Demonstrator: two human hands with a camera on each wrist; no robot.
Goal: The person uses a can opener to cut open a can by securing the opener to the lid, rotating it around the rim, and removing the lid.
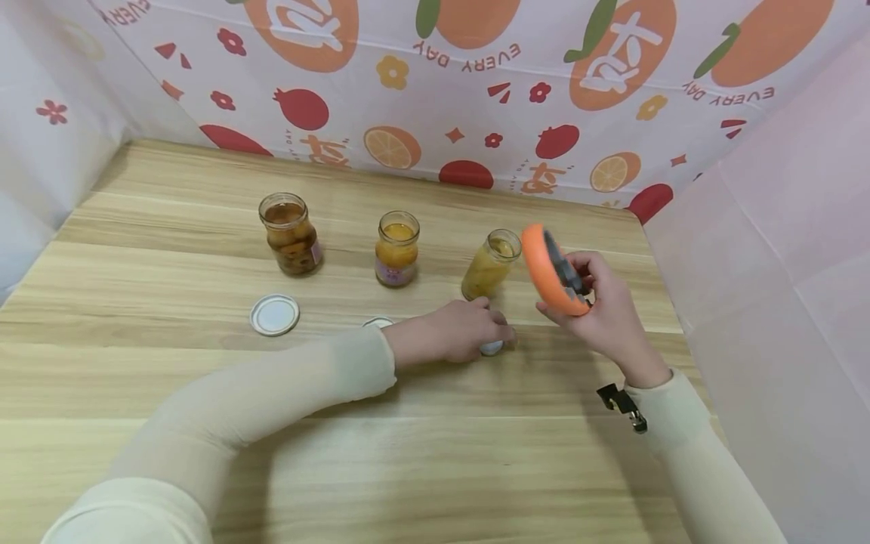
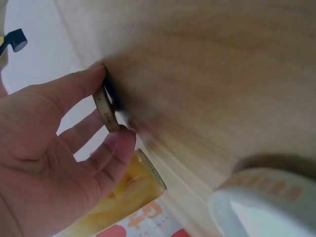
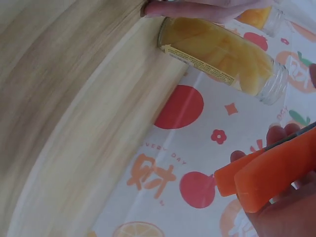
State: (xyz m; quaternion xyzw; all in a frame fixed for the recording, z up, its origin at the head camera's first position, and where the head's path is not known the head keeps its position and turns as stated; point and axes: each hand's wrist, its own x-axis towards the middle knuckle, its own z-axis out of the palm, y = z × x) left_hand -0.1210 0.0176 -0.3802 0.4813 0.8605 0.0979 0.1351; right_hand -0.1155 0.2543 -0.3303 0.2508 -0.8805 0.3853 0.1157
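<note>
My left hand (image 1: 465, 331) pinches a metal jar lid (image 2: 104, 109) between thumb and fingers, low over the wooden table; in the head view the fingers hide part of that lid. Just behind this hand stands an uncovered glass jar of yellow fruit pieces (image 1: 485, 273). To the right, my right hand (image 1: 607, 306) grips an orange jar opener (image 1: 541, 272) with a grey toothed inside, raised above the table. The opener's orange handles (image 3: 274, 170) show in the right wrist view.
Two more uncovered jars stand at the back: one with dark brown contents (image 1: 292, 238), one with orange fruit (image 1: 396, 251). A loose lid (image 1: 275, 314) lies at the left; another lid (image 1: 377, 322) is partly covered by my left forearm. A printed curtain (image 1: 421, 98) borders the table.
</note>
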